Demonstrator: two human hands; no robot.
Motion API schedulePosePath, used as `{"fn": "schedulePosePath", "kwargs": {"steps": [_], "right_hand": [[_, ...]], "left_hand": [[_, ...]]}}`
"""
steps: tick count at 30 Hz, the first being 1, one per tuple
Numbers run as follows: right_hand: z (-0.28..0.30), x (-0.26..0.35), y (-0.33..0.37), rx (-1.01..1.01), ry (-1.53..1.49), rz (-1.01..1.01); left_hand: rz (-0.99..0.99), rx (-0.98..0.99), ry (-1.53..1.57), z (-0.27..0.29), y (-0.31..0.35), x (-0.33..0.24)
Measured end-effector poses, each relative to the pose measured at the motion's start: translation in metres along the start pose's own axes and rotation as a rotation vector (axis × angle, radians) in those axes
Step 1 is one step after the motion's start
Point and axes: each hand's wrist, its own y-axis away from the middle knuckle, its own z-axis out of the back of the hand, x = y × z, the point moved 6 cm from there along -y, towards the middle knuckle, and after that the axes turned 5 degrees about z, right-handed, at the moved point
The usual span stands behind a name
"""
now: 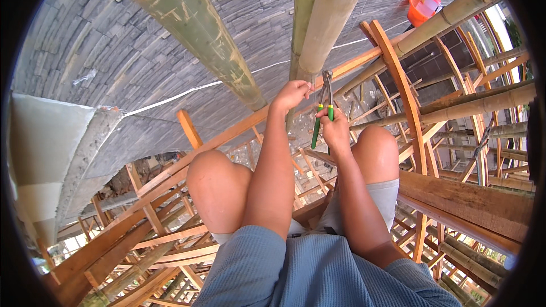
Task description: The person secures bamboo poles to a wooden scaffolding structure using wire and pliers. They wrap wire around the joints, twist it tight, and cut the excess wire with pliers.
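Blue shirt (318, 270) at bottom centre; a wooden beam (228, 134) edges the middle, with gaps between timbers at lower left and right. Left hand's (293, 94) fingertips are drawn together—on what, I cannot tell. Right hand (335, 128) grips green-handled pliers (330, 112)—their head upward, just right of the left fingertips.

Your left arm (270, 176) reaches forward, left hand (292, 95) curled in what looks like a fingertip pinch, while your right arm (359, 199) angles inward, right hand (336, 128) wrapped in a grip nearer you.
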Motion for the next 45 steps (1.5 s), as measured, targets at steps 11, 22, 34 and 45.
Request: {"fn": "schedulePosePath", "kwargs": {"steps": [11, 22, 34, 45], "right_hand": [[-0.009, -0.016, -0.005, -0.088, -0.058, -0.068], [0.046, 0.070, 0.007, -0.555, -0.241, 0.442], [0.073, 0.093, 0.006, -0.491, -0.292, 0.706], [-0.006, -0.012, 0.002, 0.298, -0.120, -0.404]], "left_hand": [[0.075, 0.233, 0.332, -0.022, -0.015, 0.031], [-0.139, -0.240, -0.108, -0.014, -0.016, 0.032], [-0.075, -0.626, -0.482, -0.009, -0.009, 0.047], [0.044, 0.096, 0.417, 0.006, -0.006, 0.056]]}}
